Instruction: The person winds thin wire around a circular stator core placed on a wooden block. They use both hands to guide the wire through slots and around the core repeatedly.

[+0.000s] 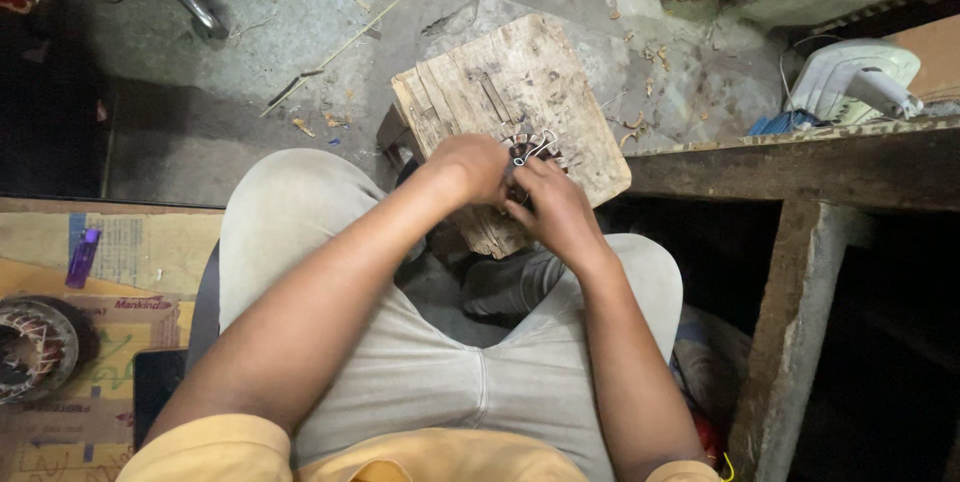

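Concrete floor (330,2), grey, stained and littered with wood chips and a thin stick (330,52). Upon it, between the knees, a worn wooden block (500,72), splintered along its near edge. Grey trousers (440,372) and a yellow shirt hem (400,457) at the bottom. To the left, flattened cardboard (110,342) bearing a purple lighter (83,257) and, at its left edge, a round wound coil ring (35,347). To the right, a dark wooden bench (800,167) with a white plastic appliance (860,77) and a scrap of blue beyond its far edge. Dim corners, dark at far left and under the bench.

At the near right part of the block's top face, a small round stator-like ring with copper-coloured windings (522,147), mostly hidden beneath both hands, only its far arc visible. Over it, a thin pale bent wire (535,147) with small loops, just beyond the fingertips.

Left hand (468,167) curled shut over the left side of the ring, knuckles up, pressing it to the block. Right hand (555,204) bent close against the ring's right side, fingers (530,177) folded inward and meeting the left hand; seemingly pinching at the wire or windings, though exact hold hidden by the knuckles. Both hands touching each other, no gap visible between them.
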